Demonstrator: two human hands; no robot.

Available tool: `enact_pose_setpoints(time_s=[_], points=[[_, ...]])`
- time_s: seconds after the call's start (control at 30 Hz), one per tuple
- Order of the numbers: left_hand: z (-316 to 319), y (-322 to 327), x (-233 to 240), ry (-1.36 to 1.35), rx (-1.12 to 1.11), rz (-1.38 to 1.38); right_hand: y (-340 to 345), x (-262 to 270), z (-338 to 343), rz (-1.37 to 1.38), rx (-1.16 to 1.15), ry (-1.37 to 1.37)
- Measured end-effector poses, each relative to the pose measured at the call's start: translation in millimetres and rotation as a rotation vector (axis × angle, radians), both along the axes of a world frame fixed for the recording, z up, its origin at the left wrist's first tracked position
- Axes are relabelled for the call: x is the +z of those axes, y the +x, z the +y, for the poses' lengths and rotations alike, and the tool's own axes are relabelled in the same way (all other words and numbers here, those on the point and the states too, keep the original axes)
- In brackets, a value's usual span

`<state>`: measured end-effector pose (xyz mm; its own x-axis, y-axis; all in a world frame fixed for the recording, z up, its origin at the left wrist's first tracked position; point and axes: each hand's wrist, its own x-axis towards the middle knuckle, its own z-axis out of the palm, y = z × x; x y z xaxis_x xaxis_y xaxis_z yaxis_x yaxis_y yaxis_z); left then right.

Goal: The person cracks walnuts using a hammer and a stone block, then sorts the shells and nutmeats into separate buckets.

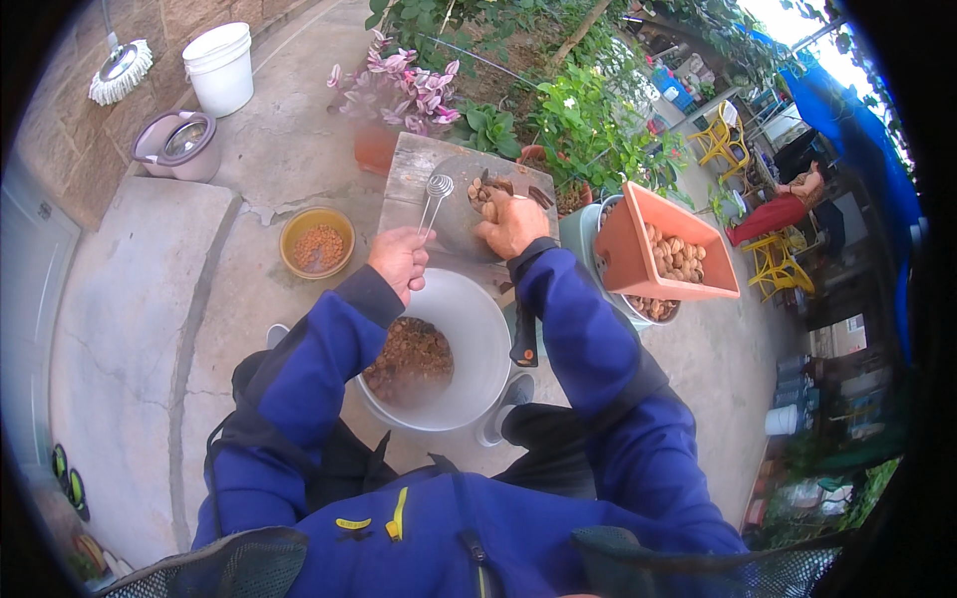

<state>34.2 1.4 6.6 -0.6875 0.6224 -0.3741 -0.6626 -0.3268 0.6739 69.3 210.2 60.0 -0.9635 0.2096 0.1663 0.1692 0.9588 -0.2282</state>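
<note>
My left hand grips the thin handle of a wire whisk, whose spring-like coil head points up over the board. A dark round board lies on a weathered wooden table. My right hand is on the board's right side, its thumb and fingers closed around a nut. Beside these fingers lie several nuts and shell pieces. Below my hands stands a white bucket with brown broken shells in it. A black knife handle juts past the table edge towards me.
An orange planter box of walnuts rests tilted on another container at right. A yellow bowl holding small orange-brown pieces stands on the concrete at left. Potted plants line the back. Far right, a person is near yellow chairs.
</note>
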Motion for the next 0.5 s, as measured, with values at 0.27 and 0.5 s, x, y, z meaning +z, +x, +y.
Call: enact_pose_setpoints(time_s=[0.27,0.5], points=[[0,1,1,-0.039,-0.068,0.019,10,-3,-7,-0.025,0.036,-0.147],[6,4,0,-0.053,-0.158,0.053,17,-7,-7,0.009,0.015,-0.118]])
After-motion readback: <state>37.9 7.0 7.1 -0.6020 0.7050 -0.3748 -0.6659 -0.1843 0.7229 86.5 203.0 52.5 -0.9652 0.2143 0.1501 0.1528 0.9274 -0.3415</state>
